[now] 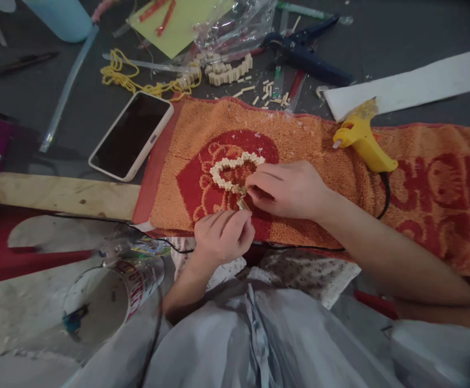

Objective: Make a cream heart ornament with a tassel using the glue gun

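An oval ring of short pale wooden stick pieces lies on an orange and red towel in front of me. My right hand is closed in a pinch at the ring's right side, its fingers covering that part. Just below, my left hand is closed with thumb and finger pressed together. A small pale stick piece shows at its fingertips. The exact contact between the fingers and the pieces is partly hidden.
A yellow glue gun rests on the towel at right, its black cord trailing. Beyond are a phone, yellow yarn, loose stick pieces, a dark blue tool and a white strip. An open bucket stands below left.
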Available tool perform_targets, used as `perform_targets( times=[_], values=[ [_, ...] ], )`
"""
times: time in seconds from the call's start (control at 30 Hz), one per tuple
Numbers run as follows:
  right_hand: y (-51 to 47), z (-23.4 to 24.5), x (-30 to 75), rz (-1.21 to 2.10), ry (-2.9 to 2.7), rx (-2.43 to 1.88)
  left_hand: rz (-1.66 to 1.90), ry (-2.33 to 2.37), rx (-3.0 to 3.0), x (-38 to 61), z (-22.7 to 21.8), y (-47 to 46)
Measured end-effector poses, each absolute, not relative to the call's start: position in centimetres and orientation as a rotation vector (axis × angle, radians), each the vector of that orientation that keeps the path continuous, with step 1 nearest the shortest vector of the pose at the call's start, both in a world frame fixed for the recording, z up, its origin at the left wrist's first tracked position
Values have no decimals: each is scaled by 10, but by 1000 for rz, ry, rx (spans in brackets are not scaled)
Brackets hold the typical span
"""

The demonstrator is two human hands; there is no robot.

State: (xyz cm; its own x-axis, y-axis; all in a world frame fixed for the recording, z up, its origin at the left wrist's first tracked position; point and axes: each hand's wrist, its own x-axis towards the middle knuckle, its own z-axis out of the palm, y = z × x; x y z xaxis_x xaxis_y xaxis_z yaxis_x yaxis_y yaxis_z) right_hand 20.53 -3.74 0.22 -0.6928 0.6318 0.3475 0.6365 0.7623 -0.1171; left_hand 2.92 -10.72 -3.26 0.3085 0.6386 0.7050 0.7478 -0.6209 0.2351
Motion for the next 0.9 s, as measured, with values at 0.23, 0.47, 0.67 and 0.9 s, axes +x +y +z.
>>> perform_targets(
  times=[0.23, 0.47, 0.67, 0.9],
  values=[
    [-37, 1, 206, -32, -2589, -919, -1203, -1309, -2424, 30, -31, -107],
    [-37, 3, 207, 17, -2511, -997, -1199, -1300, -2424, 30, -30, -106],
    [-33, 8, 218, 130, -2378, -1099, -1204, -1293, -2432, 30, -29, -106],
    [-27, 12, 230, 150, -2258, -1220, -1199, -1302, -2433, 30, -30, -107]
  ],
)
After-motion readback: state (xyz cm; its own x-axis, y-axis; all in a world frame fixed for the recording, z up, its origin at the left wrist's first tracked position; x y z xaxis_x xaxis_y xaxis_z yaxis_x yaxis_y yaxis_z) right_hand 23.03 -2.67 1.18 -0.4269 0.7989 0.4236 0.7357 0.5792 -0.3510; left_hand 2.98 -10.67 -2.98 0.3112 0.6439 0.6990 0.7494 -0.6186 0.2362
